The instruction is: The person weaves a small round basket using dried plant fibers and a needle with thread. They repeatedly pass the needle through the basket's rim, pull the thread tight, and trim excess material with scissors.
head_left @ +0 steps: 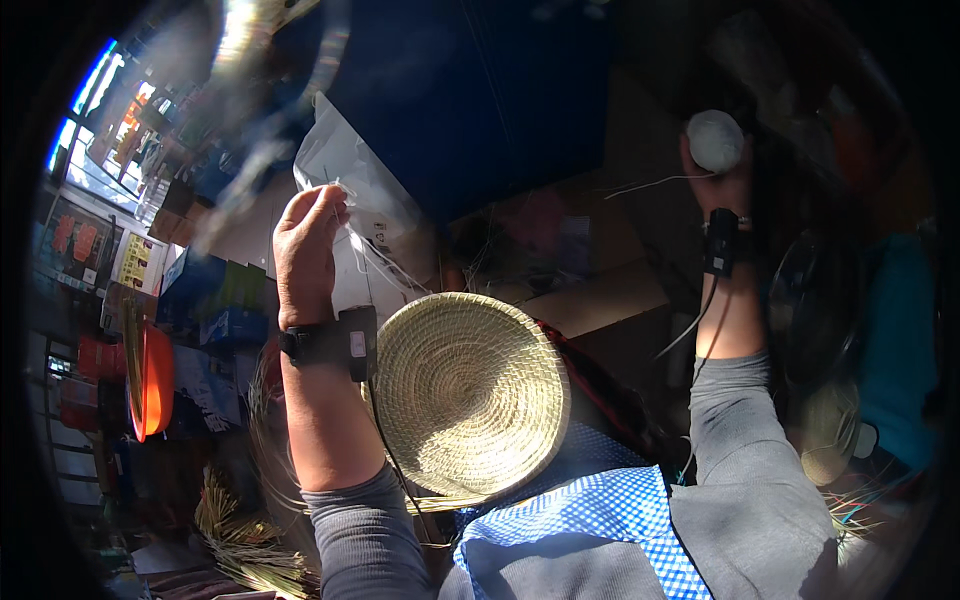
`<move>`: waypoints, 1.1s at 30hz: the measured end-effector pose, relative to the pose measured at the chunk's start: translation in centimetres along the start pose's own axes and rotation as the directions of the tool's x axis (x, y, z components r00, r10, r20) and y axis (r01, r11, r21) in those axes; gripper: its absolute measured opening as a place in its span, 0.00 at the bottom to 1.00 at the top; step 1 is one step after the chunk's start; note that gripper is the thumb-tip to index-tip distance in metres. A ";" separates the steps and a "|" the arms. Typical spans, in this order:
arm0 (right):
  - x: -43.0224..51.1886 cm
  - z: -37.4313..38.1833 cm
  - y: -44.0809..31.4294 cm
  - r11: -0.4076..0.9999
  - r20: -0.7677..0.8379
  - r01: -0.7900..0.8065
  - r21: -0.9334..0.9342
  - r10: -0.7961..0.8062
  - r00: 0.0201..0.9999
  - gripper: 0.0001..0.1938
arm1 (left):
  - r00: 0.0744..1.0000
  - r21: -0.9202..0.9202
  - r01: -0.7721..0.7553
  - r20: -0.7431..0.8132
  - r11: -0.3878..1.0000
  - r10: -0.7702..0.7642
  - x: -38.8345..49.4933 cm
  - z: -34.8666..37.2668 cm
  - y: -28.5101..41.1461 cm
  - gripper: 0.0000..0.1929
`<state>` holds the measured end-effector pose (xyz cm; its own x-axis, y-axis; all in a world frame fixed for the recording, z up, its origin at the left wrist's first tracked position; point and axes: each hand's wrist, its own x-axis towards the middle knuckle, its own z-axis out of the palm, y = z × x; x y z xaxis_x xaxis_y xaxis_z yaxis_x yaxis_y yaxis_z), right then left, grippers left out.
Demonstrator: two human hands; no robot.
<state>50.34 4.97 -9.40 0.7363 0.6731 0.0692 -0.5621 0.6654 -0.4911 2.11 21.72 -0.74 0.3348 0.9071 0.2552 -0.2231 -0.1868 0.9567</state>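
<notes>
My left hand, raised with the fingertips pinched, grips thin white strands that run down to the far rim of a coiled straw basket. The round basket rests at my lap with its hollow facing up. Farther right, my right hand is wrapped around a round white ball of thread. From beneath that ball a loose white thread trails leftwards. Behind my left hand stands a translucent white plastic bag with printed marks. Both wrists carry black strapped devices with cables.
A dark blue panel spans the far side. Cardboard lies beyond the basket. To the left are an orange basin and a bundle of straw. A blue checked cloth covers part of my lap.
</notes>
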 end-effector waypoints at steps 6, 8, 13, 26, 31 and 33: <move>-9.8 -11.7 -4.3 0.934 -0.126 -0.298 -0.196 0.278 0.952 0.36 | 0.928 0.763 -0.363 0.345 0.535 0.138 5.0 3.9 -3.0 0.07; -13.0 -13.9 -3.2 0.858 -0.193 -0.461 -0.228 0.424 0.885 0.36 | 0.949 0.915 -0.311 0.316 0.257 0.023 4.7 4.7 -3.8 0.06; -16.2 -15.6 1.3 0.715 -0.213 -0.681 -0.158 0.649 0.730 0.37 | 0.963 0.704 -0.133 0.258 0.698 -0.077 3.8 6.1 -5.1 0.06; -19.9 -0.9 3.1 0.494 0.507 0.265 -0.828 0.459 0.730 0.52 | 0.668 -0.236 0.723 0.482 0.650 -0.567 -15.5 15.1 -3.9 0.05; -22.7 -0.4 3.2 0.536 0.373 0.013 -0.844 0.569 0.733 0.58 | 0.728 -0.390 0.679 0.468 0.622 -0.502 -18.4 15.2 -4.9 0.04; -22.3 -2.4 3.6 0.621 0.252 -0.375 -0.688 0.689 0.679 0.52 | 0.761 -0.370 0.623 0.489 0.689 -0.426 -18.0 15.5 -5.1 0.04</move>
<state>32.81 -8.47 -14.80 0.0173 0.9972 -0.0724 -0.3667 -0.0610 -0.9283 11.38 0.48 -8.04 0.7976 0.5854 -0.1451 -0.2838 0.5766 0.7662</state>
